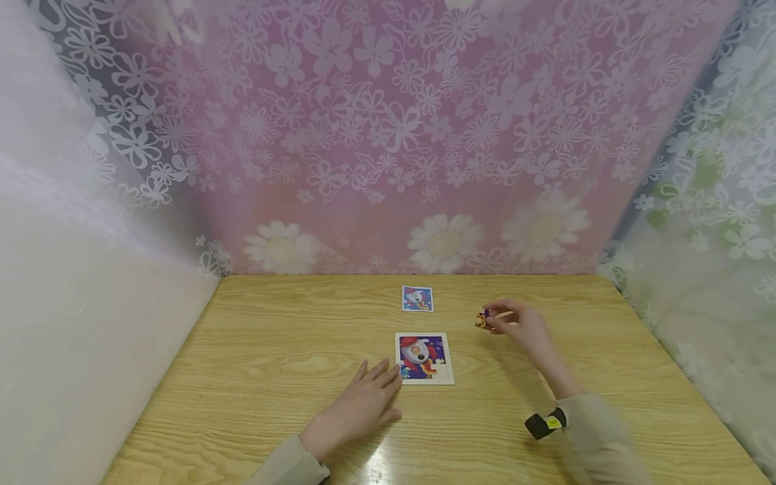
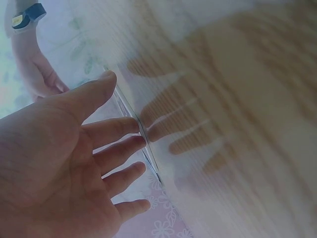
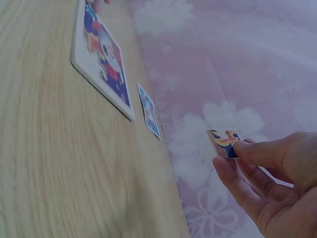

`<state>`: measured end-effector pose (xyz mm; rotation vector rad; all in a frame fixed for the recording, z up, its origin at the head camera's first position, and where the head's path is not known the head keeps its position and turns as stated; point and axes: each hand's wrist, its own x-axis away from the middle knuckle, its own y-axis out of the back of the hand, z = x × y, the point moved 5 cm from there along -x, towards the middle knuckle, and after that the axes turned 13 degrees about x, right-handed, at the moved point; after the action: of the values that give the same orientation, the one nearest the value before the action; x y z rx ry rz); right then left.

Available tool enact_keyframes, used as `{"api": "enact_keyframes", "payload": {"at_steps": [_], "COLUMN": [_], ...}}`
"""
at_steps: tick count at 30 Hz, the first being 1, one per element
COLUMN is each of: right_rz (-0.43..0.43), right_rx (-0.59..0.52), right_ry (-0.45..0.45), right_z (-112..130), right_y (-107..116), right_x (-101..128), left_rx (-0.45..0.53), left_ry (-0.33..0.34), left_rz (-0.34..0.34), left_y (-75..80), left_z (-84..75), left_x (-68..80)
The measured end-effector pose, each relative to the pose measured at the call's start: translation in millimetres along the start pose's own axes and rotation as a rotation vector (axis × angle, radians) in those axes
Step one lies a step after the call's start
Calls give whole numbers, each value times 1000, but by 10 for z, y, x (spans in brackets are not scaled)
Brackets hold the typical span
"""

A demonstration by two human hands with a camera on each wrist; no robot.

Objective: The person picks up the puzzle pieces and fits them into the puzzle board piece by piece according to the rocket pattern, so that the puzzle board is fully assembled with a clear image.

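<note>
Puzzle piece (image 1: pixel 483 320) is up off the table (image 1: pixel 273 377), pinched between thumb and fingertips of the right hand (image 1: pixel 520 326), a bit right of and behind the puzzle board (image 1: pixel 424 358). In the right wrist view you can see the piece (image 3: pixel 224 143) held flat-ish, with orange and blue print on it, fingers (image 3: pixel 262 151) clamped on its near edge.

Left hand (image 1: pixel 359 407) lies flat on the table with fingers straight and spread, fingertips right at the board's left edge, looks like it's steadying it. It holds nothing.

Progress-wise, I'd say most of it's done: the rocket picture on the board looks largely filled in, though there's a pale gap along the right side and bottom. Can't make out exactly which slot is vacant. So at least this one piece is left.

A small reference card (image 1: pixel 417 298) sits behind the board, apart from it. Plenty of bare table around the board on all sides; the floral curtain (image 1: pixel 388 135) walls are well back, so nothing crowds the right hand's path.
</note>
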<state>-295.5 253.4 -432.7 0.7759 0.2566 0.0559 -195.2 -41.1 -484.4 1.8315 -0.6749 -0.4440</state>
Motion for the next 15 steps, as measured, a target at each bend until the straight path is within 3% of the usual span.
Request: {"api": "enact_keyframes", "payload": {"at_steps": [3, 15], "right_rz": [8, 121], "right_rx": [4, 53], "right_ry": [22, 23], "right_z": [-68, 56], "right_y": [-144, -551], "right_x": [-41, 45], "left_rx": [2, 5], "left_ry": [0, 10], "left_rz": [2, 5], "left_y": [-1, -15], "left_z": [-1, 4], "left_x": [3, 1]}}
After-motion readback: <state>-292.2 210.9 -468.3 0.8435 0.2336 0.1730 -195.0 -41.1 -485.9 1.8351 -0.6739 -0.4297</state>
